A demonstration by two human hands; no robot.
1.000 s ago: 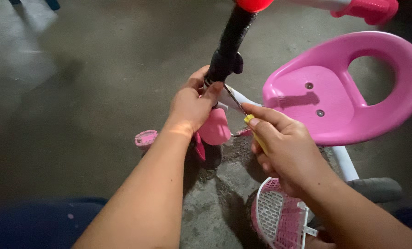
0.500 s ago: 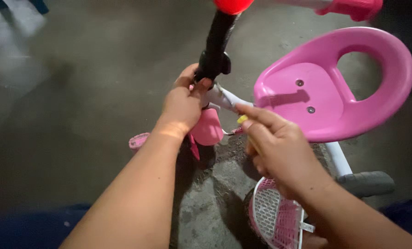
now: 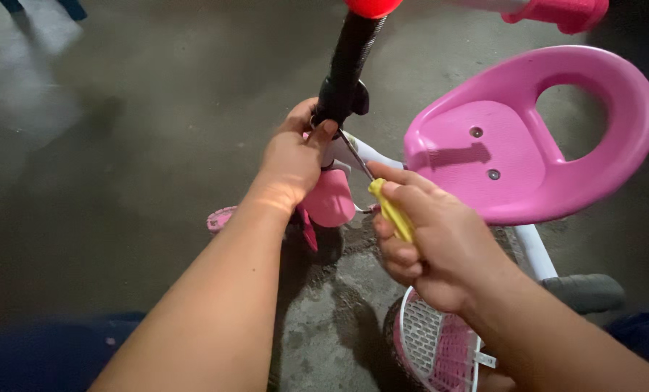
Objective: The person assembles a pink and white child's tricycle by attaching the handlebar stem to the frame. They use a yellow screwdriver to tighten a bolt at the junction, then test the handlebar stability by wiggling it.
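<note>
A child's tricycle with a pink seat (image 3: 527,156) and a white frame (image 3: 364,151) stands below me. My left hand (image 3: 293,156) grips the frame just under the black steering post (image 3: 346,72), beside its black clamp. My right hand (image 3: 437,236) is closed around a yellow-handled screwdriver (image 3: 391,210). Its metal shaft (image 3: 355,154) points up toward the clamp. A pink fender (image 3: 329,197) shows under my left hand.
A pink and white mesh basket (image 3: 440,345) sits at the tricycle's rear, next to a grey wheel (image 3: 585,290). A pink pedal (image 3: 221,218) sticks out to the left. A pink handlebar grip (image 3: 560,11) is at the top. The ground is grey concrete (image 3: 121,131).
The view has shifted slightly. My right hand moved a little and the screwdriver's tip now reaches closer to the clamp. My left hand keeps its hold.
</note>
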